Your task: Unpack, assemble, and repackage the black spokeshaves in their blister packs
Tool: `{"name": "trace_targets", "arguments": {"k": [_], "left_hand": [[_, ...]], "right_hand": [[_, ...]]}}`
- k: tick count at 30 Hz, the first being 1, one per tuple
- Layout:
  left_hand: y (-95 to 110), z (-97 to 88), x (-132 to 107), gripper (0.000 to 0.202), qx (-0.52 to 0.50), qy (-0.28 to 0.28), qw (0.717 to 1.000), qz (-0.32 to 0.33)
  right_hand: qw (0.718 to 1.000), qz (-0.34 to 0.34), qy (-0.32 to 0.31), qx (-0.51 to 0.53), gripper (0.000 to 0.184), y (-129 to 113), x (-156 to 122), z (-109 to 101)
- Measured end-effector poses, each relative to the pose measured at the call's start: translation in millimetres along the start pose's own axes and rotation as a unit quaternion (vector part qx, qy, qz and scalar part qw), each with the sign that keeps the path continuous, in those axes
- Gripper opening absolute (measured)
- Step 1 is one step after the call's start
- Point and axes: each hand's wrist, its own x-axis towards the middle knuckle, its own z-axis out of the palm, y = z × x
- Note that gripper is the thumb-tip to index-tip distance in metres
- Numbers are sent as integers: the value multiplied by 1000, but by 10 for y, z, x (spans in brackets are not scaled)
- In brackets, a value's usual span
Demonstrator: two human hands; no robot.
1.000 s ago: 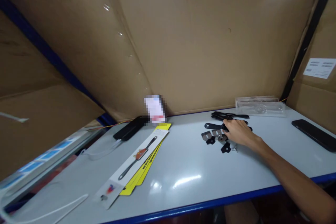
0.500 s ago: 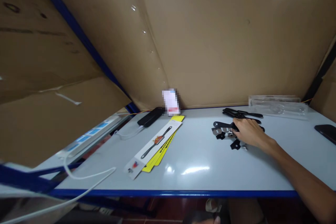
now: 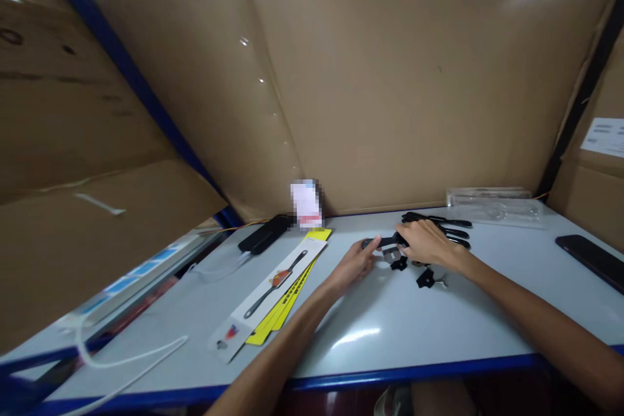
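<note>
Fingers of the left hand (image 3: 357, 261) pinch one end of the black handle (image 3: 389, 242), thumb uppermost; fingers of the right hand (image 3: 423, 242) curl over the other end and appear to grasp it, though their tips are partly hidden from where I stand. Directions below take the handle as dial centre, with 12 o'clock toward the cardboard wall (image 3: 361, 97). The handle sits between the two hands, low over the far half of the counter (image 3: 439, 335); whether it touches the surface cannot be determined.

Hazards: loose parts lie close by. A metal plate (image 3: 391, 255) is at 6 o'clock, a small black bracket (image 3: 400, 264) at 5, a second bracket (image 3: 426, 278) and a silvery fastener (image 3: 442, 282) at 4. If the right wrist drops or sweeps toward 4 o'clock, it could scatter the fastener. If the left pinch slackens while the right hand turns, the handle could twist out and strike the plate. The spare black handles (image 3: 455, 233) at 2 o'clock could snag the right knuckles.

Orientation: the long axis runs nearly 9 to 3 o'clock. The 9 o'clock end points into the left fingers; the 3 o'clock end is covered.
</note>
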Motion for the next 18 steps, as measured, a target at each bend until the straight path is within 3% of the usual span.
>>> {"name": "trace_targets", "arguments": {"k": [2, 4, 8, 12, 15, 18], "left_hand": [[-55, -30, 130, 57, -13, -89, 995, -30], [-133, -50, 182, 57, -33, -134, 990, -39], [-260, -39, 162, 53, -76, -135, 988, -25], [-311, -15, 102, 52, -93, -100, 990, -12], [-326, 11, 87, 52, -93, -69, 993, 1], [-341, 59, 84, 51, -84, -41, 996, 12]], "right_hand": [[1000, -2, -3, 1, 27, -12, 30, 26], [1000, -3, -8, 3, 29, -30, 33, 73], [998, -10, -18, 60, 30, -10, -9, 132], [981, -42, 16, 190, 66, 141, -72, 75], [962, 88, 117, 230, 35, 207, -96, 26], [956, 205, 126, 167, 42, 120, -85, 28]]}}
